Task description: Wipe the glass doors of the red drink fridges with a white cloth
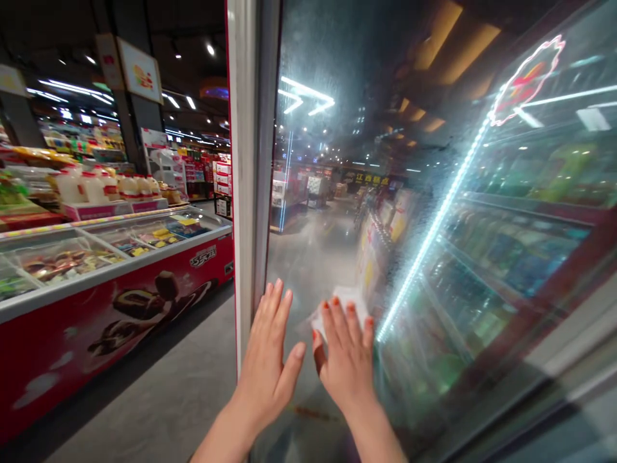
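Orange-nailed, your right hand lies open and flat over a thin white cloth at lower centre, against the tall clear glass pane. Your left hand, also open, is beside the pale metal upright frame. Beyond, at left, stands a long red chest freezer; behind it, red-capped white bottles.
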A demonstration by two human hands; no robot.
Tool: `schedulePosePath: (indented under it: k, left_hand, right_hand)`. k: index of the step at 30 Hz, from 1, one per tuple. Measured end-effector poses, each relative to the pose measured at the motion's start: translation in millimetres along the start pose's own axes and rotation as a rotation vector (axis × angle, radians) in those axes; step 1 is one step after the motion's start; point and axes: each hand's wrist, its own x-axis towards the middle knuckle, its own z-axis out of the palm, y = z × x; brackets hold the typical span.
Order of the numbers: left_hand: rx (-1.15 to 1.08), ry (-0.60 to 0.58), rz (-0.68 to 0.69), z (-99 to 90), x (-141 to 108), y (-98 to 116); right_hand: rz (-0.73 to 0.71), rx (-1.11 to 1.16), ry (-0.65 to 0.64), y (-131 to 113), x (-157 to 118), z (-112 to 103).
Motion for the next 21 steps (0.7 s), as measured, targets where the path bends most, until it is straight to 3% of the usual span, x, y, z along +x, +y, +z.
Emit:
schedulePosePath:
  k: [3,5,8,11,13,15,18,21]
  left_hand:
    - [0.024,0.008,-0.011,3.1,-1.0,3.8]
    - [0.013,0.04,-0.046,6.1,-1.1,7.5]
    - [0.008,0.057,-0.072,9.1,-1.5,8.3]
    - [0.048,0.028,-0.054,9.5,-0.1,2.5]
    - [0.097,-0.008,-0.038,11.5,2.5,-1.7]
    - [0.146,-0.02,-0.02,16.7,5.8,-3.3]
    - [0.177,0.024,-0.009,29.0,10.3,1.7]
    - [0.202,0.12,-0.047,40.8,13.5,11.5]
  right_hand:
    - [0.236,-0.016,0.093,32.8,14.9,-16.7]
    - [0.271,-0.011,0.135,28.4,43.4,-19.7]
    - [0.076,-0.021,0.105,-6.0,60.6,-6.7]
    - [-0.068,-0.013,0.041,-19.3,21.5,9.1]
    - [0.058,-0.044,0.033,3.3,-16.3,6.8]
    - [0.293,-0.116,0.081,43.7,-35.9,-8.6]
    - [0.523,-0.157,0.188,91.4,-11.3,-33.7]
    - [0.409,-0.092,0.103,84.9,29.1,-35.0]
